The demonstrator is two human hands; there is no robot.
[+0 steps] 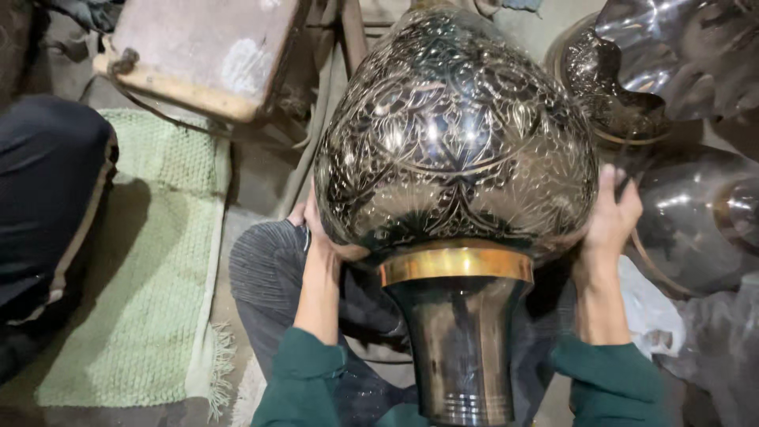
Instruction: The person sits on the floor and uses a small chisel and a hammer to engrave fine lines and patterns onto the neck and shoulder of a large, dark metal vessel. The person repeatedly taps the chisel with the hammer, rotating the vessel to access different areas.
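Hands gripped an engraved vase (455,150) on both sides: the left hand (315,229) and the right hand (613,217) pressed its belly. Beside it lay a green mat (150,269).

- Big metal vase (455,150): dark, near-black shine, being covered all over the belly in fine silvery engraved floral and leaf scrollwork.
- Band (457,263) under the belly is being shown in plain bright gold; the neck (462,348) below is smooth dark steel-grey, no pattern.
- Sleeves (300,379) are being worn in deep green.
- Mat (150,269) is being seen as pale green, knobbly weave, whitish fringe.
- Other vessels (696,213) at the right: dark, glossy.
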